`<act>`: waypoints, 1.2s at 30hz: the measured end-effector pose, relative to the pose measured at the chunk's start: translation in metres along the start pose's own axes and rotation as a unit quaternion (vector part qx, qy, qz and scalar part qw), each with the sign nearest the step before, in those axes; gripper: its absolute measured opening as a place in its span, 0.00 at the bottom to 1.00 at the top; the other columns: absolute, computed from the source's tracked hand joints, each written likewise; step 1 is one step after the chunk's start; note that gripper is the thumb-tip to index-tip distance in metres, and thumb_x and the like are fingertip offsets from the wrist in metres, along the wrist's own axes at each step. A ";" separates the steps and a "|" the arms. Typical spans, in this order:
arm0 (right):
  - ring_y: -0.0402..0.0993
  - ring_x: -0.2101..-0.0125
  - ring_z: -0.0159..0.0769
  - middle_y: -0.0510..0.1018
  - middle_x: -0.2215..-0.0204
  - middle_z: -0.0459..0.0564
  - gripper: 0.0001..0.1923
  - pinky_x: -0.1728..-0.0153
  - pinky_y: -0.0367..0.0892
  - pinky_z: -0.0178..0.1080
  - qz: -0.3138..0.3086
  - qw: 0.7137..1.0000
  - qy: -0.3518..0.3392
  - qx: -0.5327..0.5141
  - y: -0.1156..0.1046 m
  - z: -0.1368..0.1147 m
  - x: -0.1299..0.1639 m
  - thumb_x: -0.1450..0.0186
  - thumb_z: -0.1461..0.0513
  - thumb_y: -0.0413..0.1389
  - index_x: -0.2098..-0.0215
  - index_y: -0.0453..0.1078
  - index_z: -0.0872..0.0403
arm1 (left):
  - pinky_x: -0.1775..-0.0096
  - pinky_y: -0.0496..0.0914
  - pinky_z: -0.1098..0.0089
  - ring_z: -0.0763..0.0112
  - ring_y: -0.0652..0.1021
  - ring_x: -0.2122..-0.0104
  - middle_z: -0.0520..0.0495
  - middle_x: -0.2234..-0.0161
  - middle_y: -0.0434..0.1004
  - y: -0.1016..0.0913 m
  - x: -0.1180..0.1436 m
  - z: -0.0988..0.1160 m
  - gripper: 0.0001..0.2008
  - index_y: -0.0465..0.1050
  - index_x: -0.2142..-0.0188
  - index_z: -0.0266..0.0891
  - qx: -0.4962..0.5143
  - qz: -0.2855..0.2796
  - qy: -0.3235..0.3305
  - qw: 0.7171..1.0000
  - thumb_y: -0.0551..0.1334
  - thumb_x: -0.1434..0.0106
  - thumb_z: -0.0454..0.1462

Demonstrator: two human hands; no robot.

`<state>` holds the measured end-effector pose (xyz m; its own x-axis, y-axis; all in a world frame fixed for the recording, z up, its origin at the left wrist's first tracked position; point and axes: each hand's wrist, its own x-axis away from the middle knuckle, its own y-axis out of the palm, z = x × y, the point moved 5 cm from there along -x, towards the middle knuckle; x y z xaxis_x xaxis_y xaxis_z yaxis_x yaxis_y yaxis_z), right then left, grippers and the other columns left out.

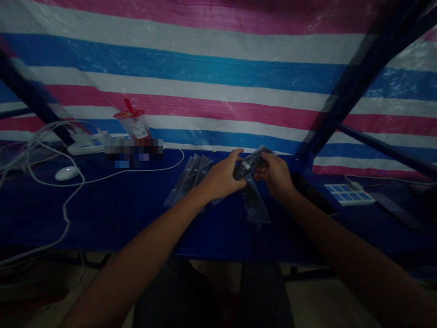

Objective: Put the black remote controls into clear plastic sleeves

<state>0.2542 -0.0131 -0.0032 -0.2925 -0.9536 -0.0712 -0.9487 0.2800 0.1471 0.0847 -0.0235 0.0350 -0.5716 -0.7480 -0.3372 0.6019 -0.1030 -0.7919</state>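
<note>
Both hands are up over the blue table (pixel 112 214), sharing one dark item in a clear bag (pixel 251 165). The left hand (pixel 221 179) is curled tight around its near end, thumb laid over the top. The right hand (pixel 276 175) pinches the far end, fingers closed on the plastic. Just below and left of the left hand, more bags (pixel 193 177) lie fanned out flat. Another bag (pixel 255 205) lies under the right wrist. Well off left sit a mouse (pixel 67 173) and a cup (pixel 134 123).

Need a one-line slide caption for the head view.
Both hands hold a bagged dark item over a blue table.
</note>
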 end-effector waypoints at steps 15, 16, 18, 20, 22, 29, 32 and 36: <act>0.68 0.83 0.34 0.71 0.80 0.44 0.15 0.82 0.65 0.38 0.059 0.997 -0.029 -0.039 -0.017 0.004 -0.012 0.34 0.48 0.54 0.67 0.66 0.51 | 0.49 0.68 0.57 0.52 0.77 0.49 0.35 0.45 0.75 -0.003 -0.002 -0.009 0.37 0.51 0.31 0.37 -0.178 -0.036 0.012 0.983 0.61 0.36 0.44; 0.68 0.83 0.34 0.72 0.80 0.44 0.15 0.82 0.65 0.38 0.070 0.996 -0.027 -0.046 -0.020 0.005 -0.014 0.34 0.49 0.54 0.67 0.65 0.51 | 0.50 0.68 0.57 0.51 0.77 0.50 0.35 0.46 0.76 -0.004 -0.003 -0.012 0.34 0.55 0.34 0.37 -0.197 -0.044 0.000 0.979 0.60 0.36 0.44; 0.68 0.83 0.34 0.71 0.80 0.44 0.15 0.82 0.64 0.38 0.085 0.995 -0.026 -0.055 -0.024 0.008 -0.018 0.33 0.48 0.53 0.66 0.65 0.50 | 0.52 0.69 0.56 0.51 0.78 0.52 0.35 0.50 0.77 -0.006 -0.004 -0.019 0.27 0.63 0.40 0.37 -0.228 -0.058 -0.026 0.972 0.60 0.35 0.46; 0.69 0.83 0.35 0.71 0.80 0.44 0.17 0.82 0.65 0.39 0.090 0.994 -0.034 -0.052 -0.029 0.011 -0.021 0.32 0.46 0.52 0.66 0.64 0.50 | 0.54 0.70 0.56 0.50 0.78 0.54 0.36 0.53 0.78 -0.008 -0.004 -0.025 0.23 0.67 0.45 0.37 -0.246 -0.062 -0.044 0.966 0.59 0.35 0.47; 0.69 0.83 0.35 0.72 0.80 0.45 0.19 0.81 0.65 0.39 0.087 0.994 -0.043 -0.052 -0.031 0.014 -0.024 0.32 0.44 0.51 0.66 0.64 0.51 | 0.55 0.70 0.56 0.49 0.79 0.55 0.36 0.54 0.79 -0.009 -0.005 -0.028 0.22 0.68 0.47 0.36 -0.258 -0.058 -0.053 0.963 0.60 0.35 0.47; 0.69 0.86 0.34 0.73 0.82 0.45 0.20 0.85 0.65 0.37 0.078 0.991 -0.058 -0.087 -0.030 0.015 -0.023 0.31 0.46 0.52 0.69 0.67 0.52 | 0.60 0.72 0.58 0.51 0.81 0.59 0.36 0.59 0.81 -0.005 -0.006 -0.032 0.21 0.71 0.51 0.34 -0.286 -0.051 -0.070 0.954 0.59 0.35 0.48; 0.69 0.87 0.34 0.73 0.84 0.45 0.20 0.86 0.64 0.36 0.072 0.991 -0.051 -0.096 -0.027 0.013 -0.021 0.30 0.47 0.51 0.69 0.68 0.53 | 0.61 0.72 0.59 0.51 0.81 0.60 0.36 0.60 0.82 -0.005 -0.005 -0.033 0.22 0.73 0.55 0.34 -0.290 -0.056 -0.077 0.952 0.59 0.36 0.50; 0.68 0.87 0.33 0.74 0.83 0.45 0.20 0.86 0.65 0.36 0.061 0.993 -0.041 -0.095 -0.024 0.011 -0.018 0.31 0.47 0.52 0.70 0.69 0.53 | 0.62 0.72 0.59 0.52 0.81 0.60 0.37 0.60 0.82 -0.003 -0.003 -0.036 0.22 0.75 0.58 0.35 -0.281 -0.075 -0.084 0.953 0.60 0.38 0.52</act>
<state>0.2805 -0.0015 -0.0161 -0.4197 -0.8995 -0.1213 -0.8683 0.3590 0.3424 0.0647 0.0027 0.0203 -0.5024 -0.8514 -0.1509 0.1005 0.1158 -0.9882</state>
